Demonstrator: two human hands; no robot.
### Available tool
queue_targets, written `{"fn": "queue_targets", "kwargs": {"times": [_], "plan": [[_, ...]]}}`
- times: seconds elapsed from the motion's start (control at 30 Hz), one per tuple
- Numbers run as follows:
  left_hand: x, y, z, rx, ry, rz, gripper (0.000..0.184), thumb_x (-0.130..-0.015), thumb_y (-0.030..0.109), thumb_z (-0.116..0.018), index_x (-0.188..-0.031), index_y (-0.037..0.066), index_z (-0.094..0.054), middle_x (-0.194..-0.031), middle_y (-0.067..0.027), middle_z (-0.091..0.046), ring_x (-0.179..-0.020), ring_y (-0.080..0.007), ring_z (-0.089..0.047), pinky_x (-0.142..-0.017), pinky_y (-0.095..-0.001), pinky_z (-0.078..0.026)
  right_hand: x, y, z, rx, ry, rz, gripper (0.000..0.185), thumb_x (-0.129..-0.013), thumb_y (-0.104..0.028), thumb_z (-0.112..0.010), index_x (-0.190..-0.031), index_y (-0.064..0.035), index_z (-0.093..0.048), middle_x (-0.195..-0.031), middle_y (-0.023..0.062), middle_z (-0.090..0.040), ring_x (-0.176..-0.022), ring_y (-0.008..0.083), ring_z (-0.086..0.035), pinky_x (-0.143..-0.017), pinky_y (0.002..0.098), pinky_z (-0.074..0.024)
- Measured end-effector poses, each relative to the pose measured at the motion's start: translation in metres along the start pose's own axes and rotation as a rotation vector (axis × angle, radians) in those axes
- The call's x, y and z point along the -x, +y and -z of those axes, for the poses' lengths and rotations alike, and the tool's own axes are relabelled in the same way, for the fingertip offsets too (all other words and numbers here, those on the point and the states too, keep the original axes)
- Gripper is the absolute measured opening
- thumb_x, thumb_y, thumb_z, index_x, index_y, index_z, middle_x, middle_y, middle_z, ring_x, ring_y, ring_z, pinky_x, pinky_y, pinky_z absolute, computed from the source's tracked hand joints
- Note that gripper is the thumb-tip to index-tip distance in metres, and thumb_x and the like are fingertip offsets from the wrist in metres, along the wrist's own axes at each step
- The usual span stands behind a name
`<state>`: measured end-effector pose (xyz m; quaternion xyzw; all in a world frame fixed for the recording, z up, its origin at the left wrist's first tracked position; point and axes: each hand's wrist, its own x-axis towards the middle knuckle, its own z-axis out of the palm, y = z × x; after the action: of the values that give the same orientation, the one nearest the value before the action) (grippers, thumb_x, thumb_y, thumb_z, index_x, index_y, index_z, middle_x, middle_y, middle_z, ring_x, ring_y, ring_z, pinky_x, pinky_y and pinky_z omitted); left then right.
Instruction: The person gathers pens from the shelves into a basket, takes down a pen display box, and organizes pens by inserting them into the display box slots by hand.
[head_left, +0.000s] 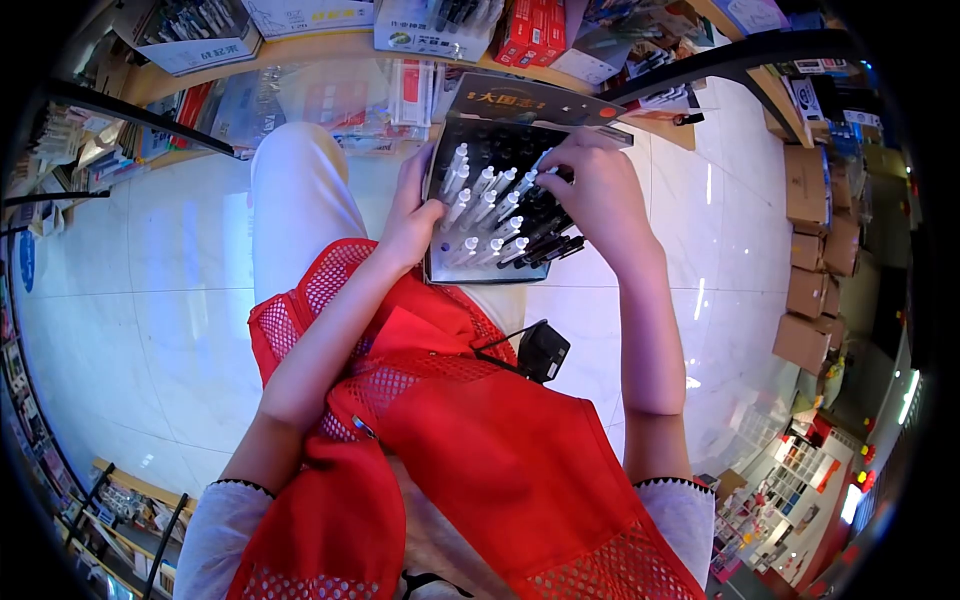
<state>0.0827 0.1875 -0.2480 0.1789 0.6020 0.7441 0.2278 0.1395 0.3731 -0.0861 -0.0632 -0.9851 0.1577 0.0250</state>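
A dark display box [492, 98] with its lid raised rests over my lap, tilted towards me. Several white pens [487, 205] stand upright in its holes, and several black pens [545, 240] lean along its right side. My left hand [408, 222] grips the box's left wall, thumb over the rim. At the box's upper right, my right hand [598, 190] pinches the top of a white pen [543, 160] between thumb and fingers. The lower part of that pen is hidden among the others, so I cannot tell whether it is still in its hole.
A wooden shelf [330, 78] ahead carries pen boxes and a red carton [532, 32]. Black metal shelf bars [735, 58] cross at the upper right. Cardboard boxes [808, 250] are stacked along the right. A small black device [543, 350] hangs by a cable at my red vest [480, 450].
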Motion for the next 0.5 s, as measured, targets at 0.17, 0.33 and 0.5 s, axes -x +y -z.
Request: {"fn": "queue_targets", "kwargs": {"times": [0.17,0.33,0.5], "plan": [[0.0,0.012,-0.001,-0.074,-0.008,-0.024,0.074,-0.063,0.004,-0.047,-0.134,-0.003,-0.028,-0.13,-0.0198,-0.034,-0.126,-0.0315,-0.03,-0.106,-0.034,-0.022,0.001,0.0,0.001,0.091,-0.043,0.085,0.012,-0.067,-0.004,-0.065,-0.079,-0.0034,-0.066,-0.079,0.0104,-0.062,-0.084,0.0283,-0.057,-0.076,0.0383,-0.0448],[0.0,0.009,-0.001,-0.087,-0.003,-0.027,0.073,-0.064,0.003,-0.046,-0.134,-0.003,-0.027,-0.13,-0.0197,-0.034,-0.126,-0.032,-0.03,-0.106,-0.0344,-0.021,0.004,-0.001,0.01,-0.01,-0.078,0.022,0.017,-0.068,-0.003,-0.066,-0.085,-0.0009,-0.065,-0.079,0.013,-0.062,-0.08,0.0293,-0.057,-0.075,0.0365,-0.0454],[0.001,0.009,0.0,-0.089,-0.04,-0.025,0.072,-0.064,0.002,-0.044,-0.134,-0.003,-0.028,-0.13,-0.0198,-0.034,-0.126,-0.0324,-0.03,-0.107,-0.0347,-0.021,0.011,0.0,0.03,-0.061,0.066,0.034,0.018,-0.068,0.0,-0.067,-0.085,-0.0007,-0.065,-0.079,0.0126,-0.063,-0.075,0.0265,-0.058,-0.072,0.0344,-0.0459]]}}
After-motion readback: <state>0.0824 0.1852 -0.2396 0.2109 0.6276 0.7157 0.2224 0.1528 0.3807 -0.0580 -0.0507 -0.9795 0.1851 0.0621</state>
